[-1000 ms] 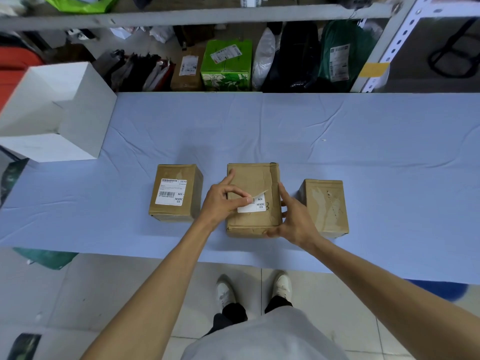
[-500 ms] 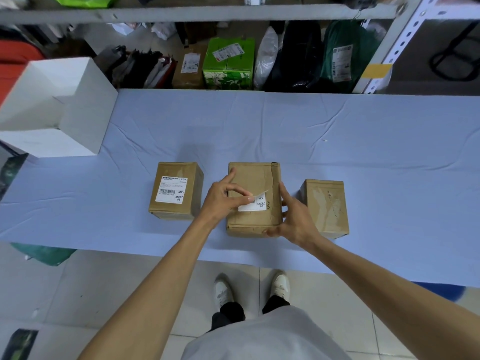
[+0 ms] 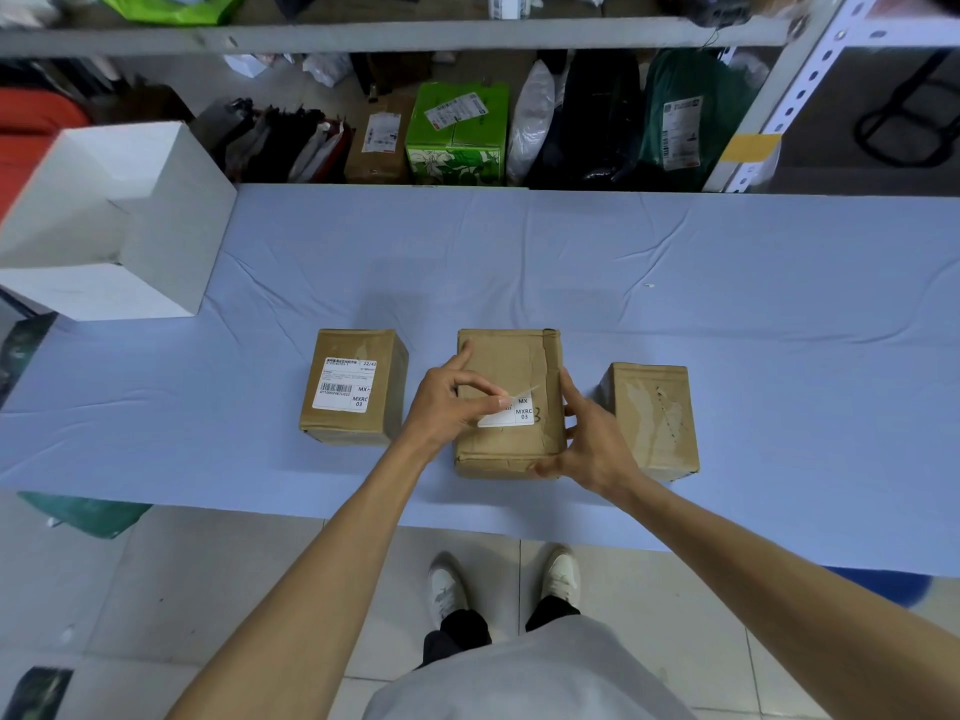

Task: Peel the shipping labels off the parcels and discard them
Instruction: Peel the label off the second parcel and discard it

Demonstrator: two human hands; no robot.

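Fingers [image 3: 480, 402] of my left hand [image 3: 441, 407] pinch a half-peeled white label [image 3: 511, 415] on the middle box [image 3: 506, 361] of three brown cardboard ones; my right hand [image 3: 592, 439] grips it.

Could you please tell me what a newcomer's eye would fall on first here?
At the centre, the left hand pinches a half-lifted white label on the middle box, while the right hand grips that box's right side. On the blue table, the left box carries an intact label, and the right box shows only scuffed patches. A big white bin stands open at the table's far left.
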